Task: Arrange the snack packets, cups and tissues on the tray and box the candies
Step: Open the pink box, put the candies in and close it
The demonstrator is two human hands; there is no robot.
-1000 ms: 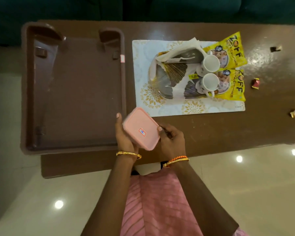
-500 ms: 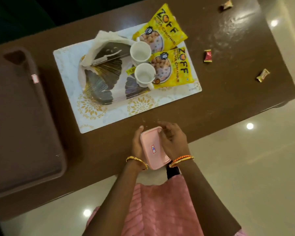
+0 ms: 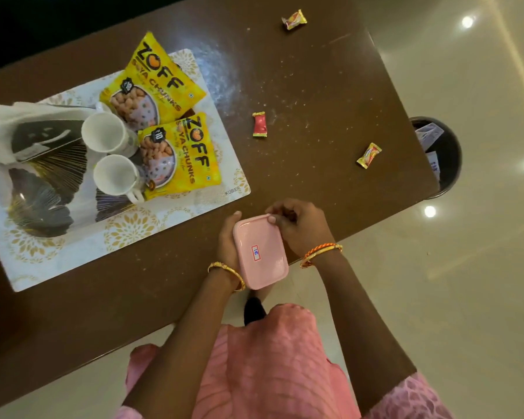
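Observation:
A pink lidded box [image 3: 260, 252] with a small sticker is at the table's near edge, gripped from both sides. My left hand [image 3: 228, 241] holds its left side. My right hand [image 3: 297, 227] curls over its far right corner. Three wrapped candies lie loose on the table: a red one [image 3: 259, 124], a yellow one [image 3: 369, 155] and another at the far edge [image 3: 294, 19]. On the patterned tray [image 3: 43, 204] at left stand two white cups [image 3: 106, 132] [image 3: 115, 175], two yellow snack packets [image 3: 152, 83] [image 3: 182, 155] and white tissues [image 3: 3, 116].
The tray rests on a white and gold placemat [image 3: 127, 234] on the brown table [image 3: 315, 86]. A dark waste bin [image 3: 439, 155] with papers stands on the tiled floor past the table's right end. My pink garment shows below.
The view has swung right, so the large brown tray at left has left the frame and the bin has come in. Both hands keep hold of the pink box near the table edge.

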